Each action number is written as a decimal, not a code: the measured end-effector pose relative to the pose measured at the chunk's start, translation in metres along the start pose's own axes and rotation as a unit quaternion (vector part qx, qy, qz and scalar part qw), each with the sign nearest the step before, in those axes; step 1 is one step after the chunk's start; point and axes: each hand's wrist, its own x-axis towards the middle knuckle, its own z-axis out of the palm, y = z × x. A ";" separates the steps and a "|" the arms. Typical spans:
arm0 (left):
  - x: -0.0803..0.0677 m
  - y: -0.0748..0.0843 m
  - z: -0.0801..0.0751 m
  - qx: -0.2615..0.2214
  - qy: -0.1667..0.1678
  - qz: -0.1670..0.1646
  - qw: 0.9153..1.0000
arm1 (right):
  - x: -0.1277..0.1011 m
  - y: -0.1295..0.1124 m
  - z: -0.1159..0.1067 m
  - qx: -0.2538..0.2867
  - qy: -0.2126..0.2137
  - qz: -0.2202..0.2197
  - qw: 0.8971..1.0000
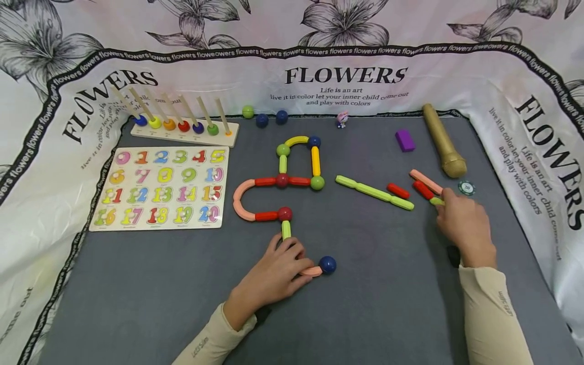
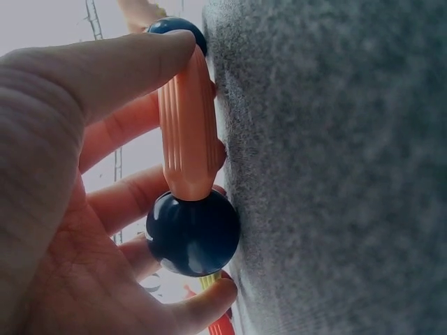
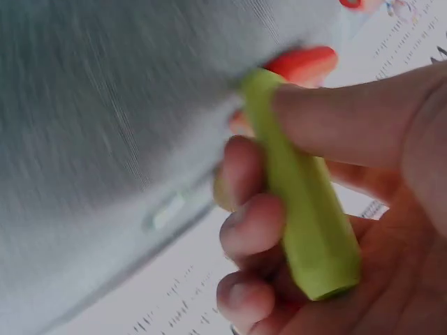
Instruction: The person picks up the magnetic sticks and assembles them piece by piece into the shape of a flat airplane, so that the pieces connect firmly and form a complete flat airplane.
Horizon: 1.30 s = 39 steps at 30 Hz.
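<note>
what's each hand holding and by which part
Left hand: salmon stick. Right hand: light-green stick. Each is gripped by its sides, thumb near one end.

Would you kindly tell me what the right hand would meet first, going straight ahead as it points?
Besides the green stick it holds, the right hand would probably meet the nearby peach stick first, with a red stick close beside it; depth is unclear.
</note>
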 end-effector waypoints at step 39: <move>0.001 0.002 0.002 0.045 -0.036 -0.018 0.998 | -0.045 -0.189 0.065 0.564 -0.141 0.071 0.811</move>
